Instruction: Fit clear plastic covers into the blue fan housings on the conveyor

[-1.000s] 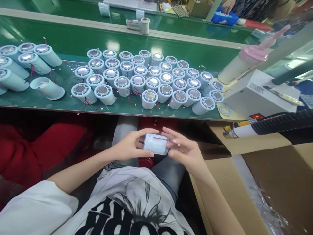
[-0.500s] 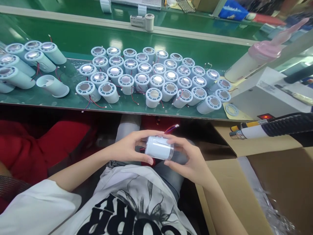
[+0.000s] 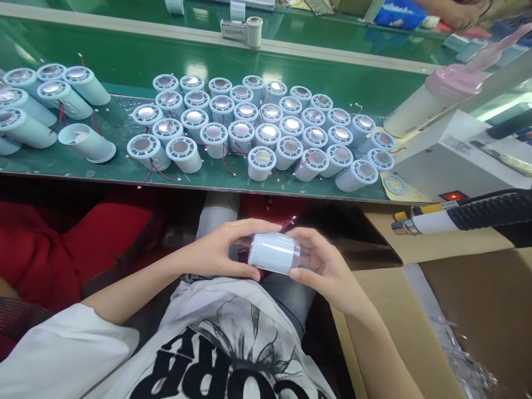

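Note:
A light blue plastic cylinder (image 3: 271,252) lies on its side above my lap, with a clear plastic sleeve (image 3: 296,254) around it that reaches past its right end. My left hand (image 3: 228,249) grips the left end between thumb and fingers. At the right end, my right hand (image 3: 326,269) is closed on the clear sleeve, thumb below and fingers above. Thin red and purple wires (image 3: 287,223) with a small white plug stick out behind the cylinder. Several similar cylinders (image 3: 261,163) stand on the green bench (image 3: 216,180) beyond my hands.
More cylinders (image 3: 85,141) lean or lie at the left. On the right are a grey box (image 3: 461,155) with a red light, a pink-capped bottle (image 3: 432,100) and a black hose tool (image 3: 436,221). Below is a cardboard box (image 3: 390,316) with clear plastic pieces. Another person's hand (image 3: 461,14) shows far right.
The cylinder has turned and shifted slightly right, so the raised outline on its side no longer shows. My right fingers have moved back toward the sleeve's right end. Another person's hand has appeared.

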The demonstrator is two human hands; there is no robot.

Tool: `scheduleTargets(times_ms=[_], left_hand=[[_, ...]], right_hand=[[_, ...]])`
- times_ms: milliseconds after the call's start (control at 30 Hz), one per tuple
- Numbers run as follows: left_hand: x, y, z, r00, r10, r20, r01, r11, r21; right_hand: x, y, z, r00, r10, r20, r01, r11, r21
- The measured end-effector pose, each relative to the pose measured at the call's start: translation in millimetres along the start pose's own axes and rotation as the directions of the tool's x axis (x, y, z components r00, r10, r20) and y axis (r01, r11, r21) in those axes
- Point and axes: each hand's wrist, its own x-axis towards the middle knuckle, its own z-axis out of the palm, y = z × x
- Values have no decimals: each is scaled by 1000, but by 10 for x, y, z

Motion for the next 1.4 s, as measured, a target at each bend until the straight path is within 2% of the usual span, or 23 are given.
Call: scheduleTargets(times_ms=[200, 433, 567, 767, 967, 1100, 1133, 1167, 1200, 1267, 1300, 1333, 1367, 1400], left_hand=[[5, -18, -16, 998, 53, 14, -54, 998, 25], [5, -1, -27, 998, 57, 24, -58, 997, 55], [10, 3, -30, 997, 73, 29, -74, 996, 42], [15, -21, -15, 992, 122, 16, -122, 992, -12], [23, -78, 42, 991, 131, 7, -131, 991, -29], [28, -41, 78, 995, 102, 5, -102, 994, -24], [24, -19, 83, 997, 74, -1, -74, 996, -44], [20, 5, 87, 999, 33, -8, -34, 997, -75], [15, 28, 89, 1000, -12, -14, 10, 994, -113], [5, 64, 89, 994, -104, -22, 98, 975, -200], [2, 74, 88, 990, -138, -20, 129, 962, -239], [0, 78, 86, 987, -160, -15, 150, 950, -272], [1, 77, 83, 985, -172, -8, 162, 941, -296], [3, 72, 78, 985, -171, 3, 164, 936, -310]], right_hand=[[31, 30, 8, 994, 107, -1, -106, 987, 124], [77, 152, 29, 974, 226, 30, -224, 918, 326], [104, 138, 49, 944, 321, 69, -324, 875, 359], [140, 97, 101, 906, 395, 149, -420, 801, 427], [142, 106, 91, 820, 499, 281, -572, 693, 439], [114, 149, 83, 798, 515, 312, -602, 699, 387], [98, 166, 83, 809, 503, 304, -587, 725, 362], [78, 183, 83, 840, 469, 273, -540, 770, 340], [56, 199, 81, 891, 401, 214, -452, 835, 314], [12, 223, 66, 989, 142, 49, -149, 972, 183], [-6, 231, 54, 999, -42, -13, 43, 998, 53], [-20, 236, 40, 971, -235, -31, 231, 967, -105], [-29, 238, 26, 918, -397, -3, 383, 887, -259], [-36, 240, 13, 860, -508, 47, 485, 787, -381]])
